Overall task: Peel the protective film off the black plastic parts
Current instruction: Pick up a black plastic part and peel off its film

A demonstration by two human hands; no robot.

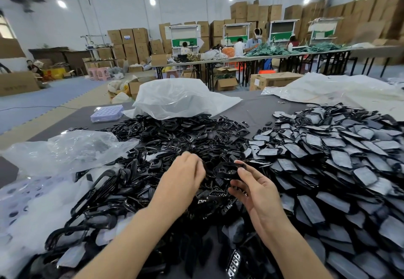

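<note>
Our right hand (260, 193) pinches a black plastic part (227, 168) between thumb and forefinger, just above the heap in the middle of the dark grey surface (258, 106). Our left hand (183, 176) is curled at the part's left end with its back towards us, and we cannot tell whether its hidden fingertips grip anything. Beneath both hands lies a pile of glossy black frames (166, 134), spreading left and towards us. Touching it on the right is a broad pile of parts with grey film (338, 147) on them. A crumpled clear bag (179, 97) sits on the far edge of the frames, a second bag (65, 149) lies at the left, and a plastic sheet (338, 88) lies at the far right. A lavender perforated tray (107, 112) rests near the far left corner. Beyond, the room is a warehouse hall with blue floor mats (43, 97). People work at long tables (240, 60), and cardboard boxes (306, 14) are stacked high along the back wall.
</note>
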